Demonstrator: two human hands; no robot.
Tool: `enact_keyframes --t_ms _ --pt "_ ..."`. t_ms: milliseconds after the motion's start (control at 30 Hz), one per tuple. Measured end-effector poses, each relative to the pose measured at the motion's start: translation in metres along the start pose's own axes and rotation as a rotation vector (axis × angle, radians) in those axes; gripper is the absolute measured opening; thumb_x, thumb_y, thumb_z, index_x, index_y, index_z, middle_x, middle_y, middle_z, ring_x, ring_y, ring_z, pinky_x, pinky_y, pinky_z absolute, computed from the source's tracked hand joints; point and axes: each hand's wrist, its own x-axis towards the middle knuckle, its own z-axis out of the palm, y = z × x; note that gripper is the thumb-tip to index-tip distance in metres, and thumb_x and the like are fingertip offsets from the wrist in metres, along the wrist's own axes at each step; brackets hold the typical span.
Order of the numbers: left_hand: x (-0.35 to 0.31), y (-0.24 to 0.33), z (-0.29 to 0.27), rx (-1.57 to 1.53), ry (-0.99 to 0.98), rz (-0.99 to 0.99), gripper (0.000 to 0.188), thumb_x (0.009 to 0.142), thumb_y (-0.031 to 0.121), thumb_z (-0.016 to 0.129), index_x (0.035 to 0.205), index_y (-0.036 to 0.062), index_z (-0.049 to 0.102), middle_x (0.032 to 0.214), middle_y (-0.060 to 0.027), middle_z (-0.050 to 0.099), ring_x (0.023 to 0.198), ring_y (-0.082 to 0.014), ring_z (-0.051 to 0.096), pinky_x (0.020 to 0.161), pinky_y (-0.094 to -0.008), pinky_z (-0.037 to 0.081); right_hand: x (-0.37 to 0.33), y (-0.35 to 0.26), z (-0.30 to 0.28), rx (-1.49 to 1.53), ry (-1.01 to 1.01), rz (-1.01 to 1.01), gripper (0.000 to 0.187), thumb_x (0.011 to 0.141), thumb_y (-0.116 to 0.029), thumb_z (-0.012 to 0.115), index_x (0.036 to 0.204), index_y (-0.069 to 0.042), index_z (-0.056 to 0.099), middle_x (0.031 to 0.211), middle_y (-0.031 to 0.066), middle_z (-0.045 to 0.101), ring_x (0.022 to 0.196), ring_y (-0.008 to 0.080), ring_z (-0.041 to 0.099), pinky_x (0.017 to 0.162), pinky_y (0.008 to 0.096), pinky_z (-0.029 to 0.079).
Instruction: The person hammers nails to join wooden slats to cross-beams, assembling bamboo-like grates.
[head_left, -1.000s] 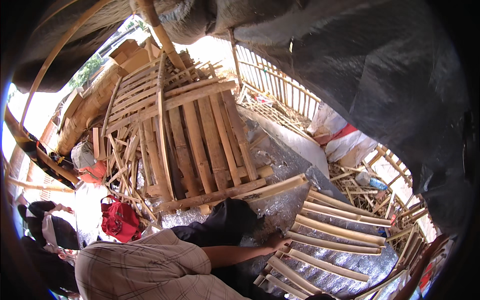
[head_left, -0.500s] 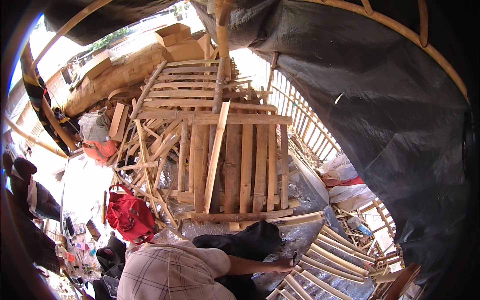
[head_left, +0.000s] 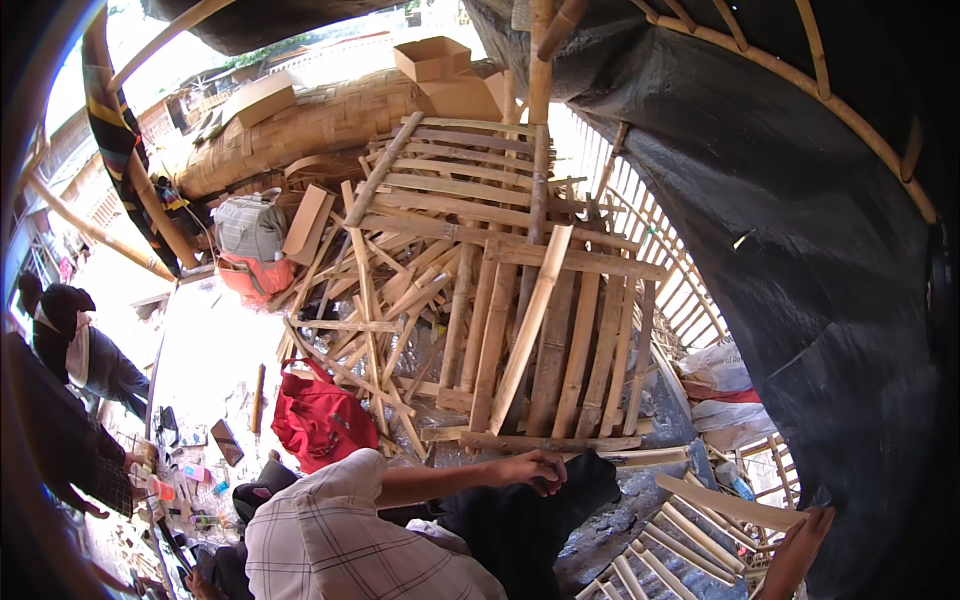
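My left arm, in a pale plaid sleeve, reaches across to the right. My left hand [head_left: 540, 470] hovers over or rests on the black cloth [head_left: 535, 525] on my lap, its fingers curled down; anything in them is hidden. At the lower right my right hand [head_left: 805, 540] grips the near end of a flat bamboo slat [head_left: 725, 502], which points away to the left. Beneath that slat lies a row of bamboo slats [head_left: 690, 540], spaced apart side by side. The lower right rim cuts off my right forearm.
Ahead stands a bamboo frame [head_left: 560, 340] with a loose slat leaning on it, beside heaped bamboo pieces [head_left: 420, 280]. Left are a red bag [head_left: 320, 420] and a grey-orange backpack [head_left: 250, 245]. Black sheeting [head_left: 800, 280] hangs right. People [head_left: 75, 410] are at the far left.
My left hand has drawn back from the row of slats toward the black cloth. My right hand now shows clearly with a slat. The view has shifted, moving the scene rightward.
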Motion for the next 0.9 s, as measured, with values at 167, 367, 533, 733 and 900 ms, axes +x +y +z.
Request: enact_keyframes --t_ms 167,367,533,733,900 --pt "0.004 -0.006 0.037 -0.067 -0.111 -0.077 0.037 0.102 0.039 0.053 0.123 0.0084 0.051 0.108 -0.0066 0.058 0.103 -0.0179 0.060 0.091 -0.0388 0.055 -0.041 -0.082 -0.076 0.043 0.132 -0.212 0.023 0.097 -0.007 0.051 0.114 0.005 0.059 0.115 0.0265 0.057 0.107 0.0436 0.057 0.091 0.0497 0.046" --pt "0.039 0.011 0.117 -0.960 -0.399 -0.442 0.074 0.096 0.062 0.052 0.141 0.0049 0.037 0.128 -0.0175 0.055 0.123 -0.0314 0.056 0.099 -0.0468 0.052 -0.086 -0.148 -0.141 0.148 0.187 -0.404 0.014 0.096 -0.002 0.052 0.106 0.004 0.060 0.108 0.0229 0.054 0.101 0.0403 0.055 0.086 0.0505 0.044" --pt "0.086 0.003 0.161 -1.164 -0.518 -0.326 0.056 0.099 0.044 0.058 0.125 -0.0039 0.046 0.105 -0.0116 0.060 0.095 -0.0167 0.066 0.066 -0.0225 0.062 -0.125 -0.167 -0.173 -0.020 0.144 -0.406 0.015 0.091 0.004 0.057 0.106 0.002 0.061 0.110 0.0193 0.055 0.102 0.0365 0.056 0.084 0.0460 0.047" --pt "0.149 -0.060 0.220 -1.319 -0.494 -0.345 0.024 0.099 0.018 0.062 0.100 -0.0051 0.054 0.078 -0.0073 0.059 0.064 -0.0131 0.065 0.057 -0.0215 0.060 -0.148 -0.129 -0.177 -0.294 -0.175 -0.263 0.029 0.084 0.001 0.060 0.112 -0.001 0.061 0.118 0.0168 0.055 0.113 0.0351 0.055 0.090 0.0466 0.045" --pt "0.176 -0.127 0.237 -1.123 -0.450 -0.289 0.020 0.097 0.013 0.065 0.104 -0.0036 0.057 0.088 -0.0102 0.066 0.072 -0.0172 0.070 0.062 -0.0244 0.064 -0.185 -0.054 -0.105 -0.476 -0.273 -0.010 0.042 0.080 -0.004 0.067 0.120 0.005 0.058 0.140 0.0263 0.045 0.134 0.0428 0.040 0.117 0.0517 0.028"
